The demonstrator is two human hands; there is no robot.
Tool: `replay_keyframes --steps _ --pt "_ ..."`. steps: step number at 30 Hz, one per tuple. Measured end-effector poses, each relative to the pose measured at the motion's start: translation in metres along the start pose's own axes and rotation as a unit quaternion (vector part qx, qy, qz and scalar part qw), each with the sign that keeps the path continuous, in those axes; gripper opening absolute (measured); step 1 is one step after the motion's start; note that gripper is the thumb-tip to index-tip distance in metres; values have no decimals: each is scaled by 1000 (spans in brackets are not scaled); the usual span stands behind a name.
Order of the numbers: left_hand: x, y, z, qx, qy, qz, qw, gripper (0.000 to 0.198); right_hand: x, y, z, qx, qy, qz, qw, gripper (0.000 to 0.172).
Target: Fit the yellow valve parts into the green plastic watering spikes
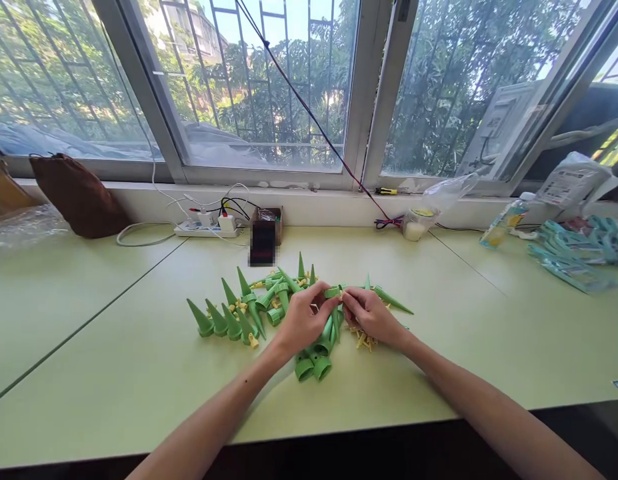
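My left hand (303, 320) is closed around a green cone-shaped plastic spike (333, 293), holding it over a pile of the same green spikes (269, 300) on the pale green table (113, 373). My right hand (371, 315) pinches at the spike's wide end, where a small yellow piece shows between the fingertips. Small yellow parts (363, 341) lie loose under the right hand. Several spikes stand upright in a row (221, 320) to the left.
A power strip (206, 229) with cables and a small black box (263, 241) sit at the back by the window. A brown bag (79, 195) lies far left. A plastic cup in a bag (417, 223) and teal packets (576, 257) lie at the right.
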State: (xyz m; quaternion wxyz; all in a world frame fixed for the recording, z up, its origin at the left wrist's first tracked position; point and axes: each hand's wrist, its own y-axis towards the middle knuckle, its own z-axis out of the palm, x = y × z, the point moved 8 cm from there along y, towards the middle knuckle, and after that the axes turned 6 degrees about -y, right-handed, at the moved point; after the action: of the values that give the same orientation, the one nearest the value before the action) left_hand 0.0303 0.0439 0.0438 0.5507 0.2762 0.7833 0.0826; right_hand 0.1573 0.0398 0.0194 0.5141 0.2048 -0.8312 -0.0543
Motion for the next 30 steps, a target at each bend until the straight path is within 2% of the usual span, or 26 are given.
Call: replay_keyframes --steps 7,16,22,27,30 --pt "0 -2 2 23 11 12 1000 18 -6 -1 0 -6 -15 -6 1000 42" --pt "-2 -3 2 21 20 28 999 17 -7 -1 1 -16 -25 -18 999 52" --pt "4 0 1 7 -38 -7 999 21 -8 0 1 -47 -19 2 999 53" --pt "13 1 2 8 -104 -42 994 25 5 1 -7 -65 -96 -30 993 45" --pt "16 1 1 2 -131 -55 990 26 9 0 -9 -58 -94 -41 993 40"
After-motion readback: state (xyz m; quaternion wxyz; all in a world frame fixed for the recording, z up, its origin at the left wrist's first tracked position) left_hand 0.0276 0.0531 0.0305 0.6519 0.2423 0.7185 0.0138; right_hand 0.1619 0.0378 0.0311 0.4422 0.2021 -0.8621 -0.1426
